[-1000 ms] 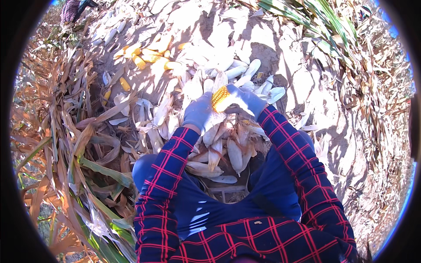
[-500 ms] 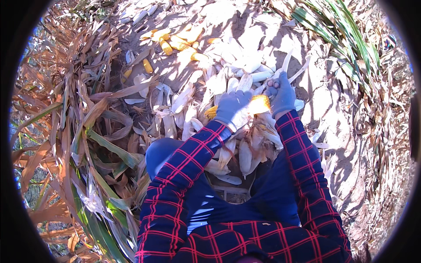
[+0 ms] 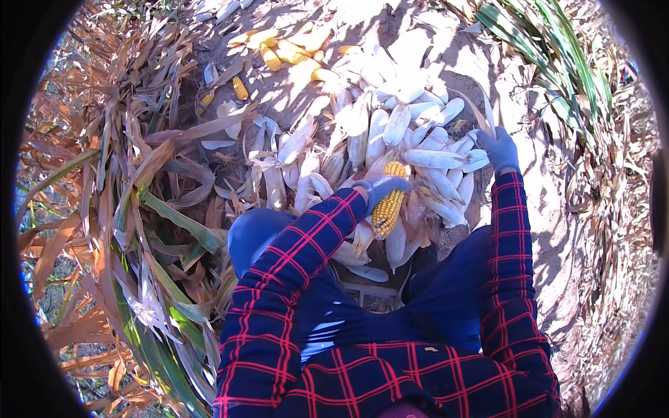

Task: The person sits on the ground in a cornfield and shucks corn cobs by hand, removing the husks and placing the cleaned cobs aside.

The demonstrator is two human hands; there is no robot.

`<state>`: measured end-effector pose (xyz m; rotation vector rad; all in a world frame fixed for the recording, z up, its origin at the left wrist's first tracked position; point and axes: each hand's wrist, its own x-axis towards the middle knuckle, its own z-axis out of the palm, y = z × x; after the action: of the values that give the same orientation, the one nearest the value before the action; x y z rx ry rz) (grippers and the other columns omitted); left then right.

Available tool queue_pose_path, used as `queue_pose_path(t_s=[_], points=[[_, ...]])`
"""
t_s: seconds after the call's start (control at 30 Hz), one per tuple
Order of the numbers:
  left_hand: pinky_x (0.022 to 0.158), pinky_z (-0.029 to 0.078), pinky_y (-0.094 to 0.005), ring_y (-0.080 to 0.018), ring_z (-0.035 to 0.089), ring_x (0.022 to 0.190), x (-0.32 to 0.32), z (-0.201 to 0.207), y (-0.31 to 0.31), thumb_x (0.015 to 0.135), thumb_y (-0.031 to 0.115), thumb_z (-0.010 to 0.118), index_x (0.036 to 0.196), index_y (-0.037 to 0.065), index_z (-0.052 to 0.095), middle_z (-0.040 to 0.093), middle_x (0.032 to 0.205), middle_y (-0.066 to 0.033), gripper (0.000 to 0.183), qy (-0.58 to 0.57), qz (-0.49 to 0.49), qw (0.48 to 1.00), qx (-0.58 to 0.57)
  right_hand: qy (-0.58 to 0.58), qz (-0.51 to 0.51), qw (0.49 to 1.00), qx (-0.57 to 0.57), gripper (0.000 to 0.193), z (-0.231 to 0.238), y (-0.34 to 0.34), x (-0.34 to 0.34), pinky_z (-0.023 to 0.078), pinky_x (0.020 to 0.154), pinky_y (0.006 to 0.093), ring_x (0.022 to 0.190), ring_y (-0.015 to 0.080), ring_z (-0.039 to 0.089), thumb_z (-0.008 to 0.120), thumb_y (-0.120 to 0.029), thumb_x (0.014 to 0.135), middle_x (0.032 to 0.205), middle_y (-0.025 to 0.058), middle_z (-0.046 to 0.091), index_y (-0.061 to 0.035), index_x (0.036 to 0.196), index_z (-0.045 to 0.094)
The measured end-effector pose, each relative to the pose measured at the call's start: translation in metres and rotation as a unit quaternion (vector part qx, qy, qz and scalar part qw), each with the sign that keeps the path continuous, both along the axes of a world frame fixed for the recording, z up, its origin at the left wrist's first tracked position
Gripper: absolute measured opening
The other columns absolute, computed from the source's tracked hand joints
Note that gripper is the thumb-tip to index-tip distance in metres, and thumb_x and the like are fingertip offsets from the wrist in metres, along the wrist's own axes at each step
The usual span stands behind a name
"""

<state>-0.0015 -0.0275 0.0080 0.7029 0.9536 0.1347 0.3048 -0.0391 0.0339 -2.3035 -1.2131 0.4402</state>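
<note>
Apparently husking — gripping the cob [image 3: 387, 214] in the left hand [image 3: 382, 187] near the close edge of the pile [image 3: 435, 159], pinching husk strips [image 3: 489, 111] in the right hand [image 3: 500, 150] — likely needing to release them.

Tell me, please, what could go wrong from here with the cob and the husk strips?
The left hand alone holds the yellow cob, so it might slip and drop into the husk pile around it.

The right hand has thin husk strips at its fingers, beside that pile; if let go there, they could land on it and add to the clutter.
</note>
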Motion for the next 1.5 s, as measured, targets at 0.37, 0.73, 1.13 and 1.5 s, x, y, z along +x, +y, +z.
queue_pose_path(t_s=[0.37,0.73,1.13,1.5], points=[[0.070,0.053,-0.0381,-0.0284,0.061,0.090,-0.062,0.037,0.126,0.081,0.040,0.066,0.110,0.002,0.054,0.061,0.102,-0.0135,0.049,-0.205,0.435,0.876,0.035,-0.187,-0.137,0.967,0.109,0.063,-0.032,-0.073,0.164,0.040,0.095,0.0353,0.112,0.0299,0.053,0.070,-0.030,0.076,0.123,0.0218,0.054,0.0009,0.127,0.047],[0.070,0.051,-0.0323,-0.0196,0.061,0.076,-0.065,0.068,0.100,0.086,0.026,0.059,0.106,0.002,0.060,0.065,0.090,-0.0098,0.031,-0.100,0.268,0.930,0.232,-0.083,0.388,0.859,-0.324,0.033,-0.087,-0.007,-0.067,0.051,0.072,0.0341,0.076,0.0218,0.066,0.063,-0.035,0.076,0.085,0.0103,0.068,-0.0076,0.094,0.068],[0.072,0.050,-0.0313,-0.0191,0.061,0.078,-0.066,0.085,0.099,0.086,0.024,0.058,0.109,-0.001,0.059,0.064,0.089,-0.0089,0.033,-0.112,0.265,0.920,0.265,0.063,0.200,0.828,-0.519,0.072,-0.254,-0.126,-0.162,0.047,0.090,0.0353,0.104,0.0314,0.060,0.073,-0.051,0.064,0.112,0.0198,0.062,0.0038,0.110,0.062],[0.073,0.051,-0.0312,-0.0204,0.063,0.079,-0.062,0.067,0.095,0.087,0.025,0.059,0.109,-0.002,0.058,0.063,0.090,-0.0098,0.035,-0.123,0.210,0.930,0.277,0.393,-0.208,0.878,-0.179,0.055,-0.260,-0.136,-0.179,0.053,0.071,0.0384,0.082,0.0280,0.064,0.077,-0.026,0.068,0.096,0.0138,0.064,0.0041,0.109,0.053]])
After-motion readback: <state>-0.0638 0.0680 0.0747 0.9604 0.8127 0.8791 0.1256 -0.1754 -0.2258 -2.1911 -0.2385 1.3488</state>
